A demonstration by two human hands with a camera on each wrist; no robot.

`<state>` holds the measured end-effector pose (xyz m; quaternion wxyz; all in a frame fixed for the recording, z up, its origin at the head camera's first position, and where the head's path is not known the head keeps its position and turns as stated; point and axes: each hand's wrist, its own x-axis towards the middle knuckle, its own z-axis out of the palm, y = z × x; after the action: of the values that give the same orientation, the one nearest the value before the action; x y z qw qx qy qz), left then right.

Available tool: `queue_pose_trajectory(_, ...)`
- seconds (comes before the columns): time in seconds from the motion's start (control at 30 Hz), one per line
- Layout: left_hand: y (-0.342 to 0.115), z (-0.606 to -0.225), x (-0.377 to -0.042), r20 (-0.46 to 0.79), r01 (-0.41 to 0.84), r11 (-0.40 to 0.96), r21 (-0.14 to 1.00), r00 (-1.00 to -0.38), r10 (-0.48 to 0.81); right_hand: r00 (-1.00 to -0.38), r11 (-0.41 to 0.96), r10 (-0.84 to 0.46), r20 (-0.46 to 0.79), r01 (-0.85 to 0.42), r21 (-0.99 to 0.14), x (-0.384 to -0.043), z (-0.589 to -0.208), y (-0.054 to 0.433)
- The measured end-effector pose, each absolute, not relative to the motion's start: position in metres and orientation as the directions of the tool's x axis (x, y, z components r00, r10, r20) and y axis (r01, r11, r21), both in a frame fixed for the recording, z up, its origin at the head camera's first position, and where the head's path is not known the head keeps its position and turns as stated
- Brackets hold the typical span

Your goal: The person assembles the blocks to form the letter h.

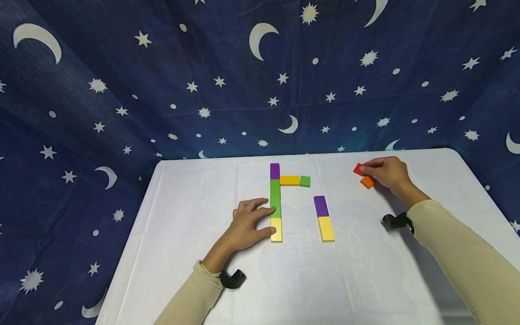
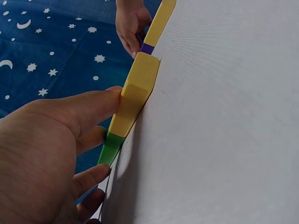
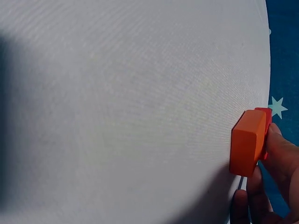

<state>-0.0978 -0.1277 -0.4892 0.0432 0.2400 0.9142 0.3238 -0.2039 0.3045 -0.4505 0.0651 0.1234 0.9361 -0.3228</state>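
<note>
My left hand [image 1: 245, 225] lies beside a column of flat blocks, fingers spread. Its thumb touches the yellow block [image 1: 276, 232] at the near end, and a fingertip touches the lower green block [image 1: 278, 205]. Above that come another green block [image 1: 275, 188] and a purple block [image 1: 275, 171]. From the column an orange-yellow block [image 1: 290, 181] and a small green block [image 1: 305, 181] run right. At the far right, my right hand [image 1: 392, 174] pinches a red block [image 1: 358, 169]. An orange block [image 1: 367, 182] sits close by it, partly hiding the red one in the right wrist view.
Right of the column, a purple block [image 1: 321, 206] and a yellow block [image 1: 326, 229] lie end to end, slightly slanted. A white cloth covers the table [image 1: 195, 180]. Behind it hangs a dark blue curtain [image 1: 227, 45] with moons and stars.
</note>
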Motion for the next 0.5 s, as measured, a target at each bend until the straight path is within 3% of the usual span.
queue_pose_trajectory(0.5,-0.1277,-0.4905,-0.0985,0.075,0.416,0.681,0.602,-0.879,0.471,-0.985,0.77,0.152,-0.088,0.173,-0.614,-0.1991,-0.4526,0.3028)
